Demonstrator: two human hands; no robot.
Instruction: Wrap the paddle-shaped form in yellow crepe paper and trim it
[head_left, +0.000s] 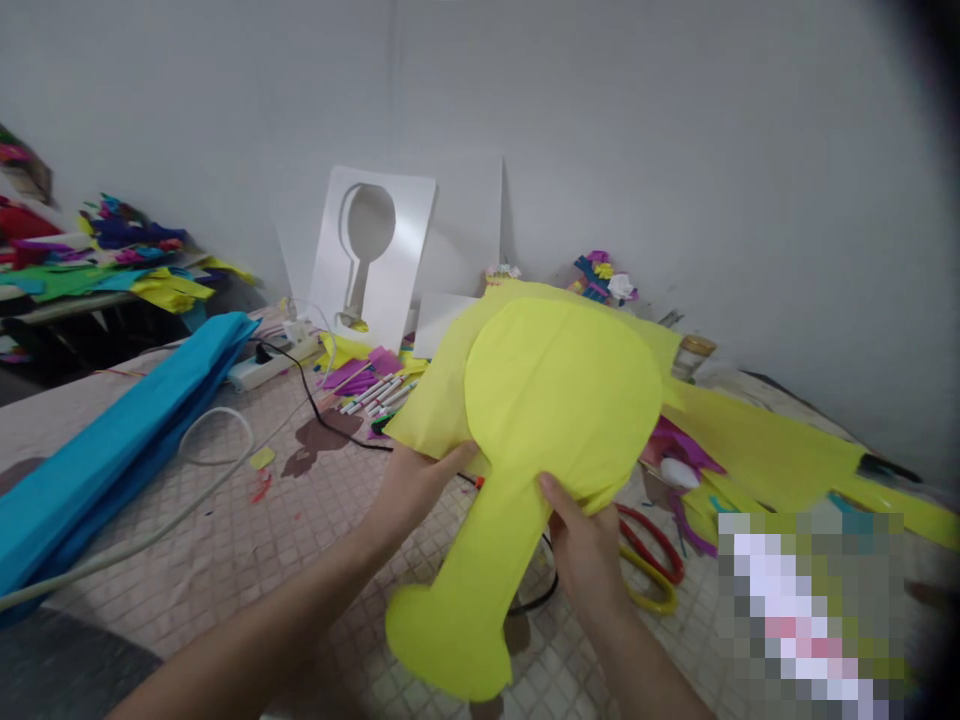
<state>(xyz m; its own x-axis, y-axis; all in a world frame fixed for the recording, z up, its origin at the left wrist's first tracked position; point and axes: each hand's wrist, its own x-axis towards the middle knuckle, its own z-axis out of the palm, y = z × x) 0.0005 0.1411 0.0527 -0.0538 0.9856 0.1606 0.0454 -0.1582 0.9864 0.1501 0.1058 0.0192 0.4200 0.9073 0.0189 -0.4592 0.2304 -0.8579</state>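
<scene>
A yellow paddle-shaped piece [566,385], with a round head, a straight stem and a flared foot, is held up over the table. Thin yellow crepe paper [442,390] spreads out behind its head on the left and along the top. My left hand [431,480] is closed on the paper's lower edge, left of where the stem meets the head. On the other side, my right hand [585,530] pinches the piece under the head, thumb on the front face. Its other fingers are hidden behind. Just right of that hand lie scissors with red and yellow handles [656,560].
A white board [412,240] with a paddle-shaped cutout leans on the wall. A folded blue sheet [127,440] lies left, near a white cable [217,490] and a power strip [274,365]. Several markers [371,395] and paper scraps sit behind. More yellow paper [772,440] stretches right.
</scene>
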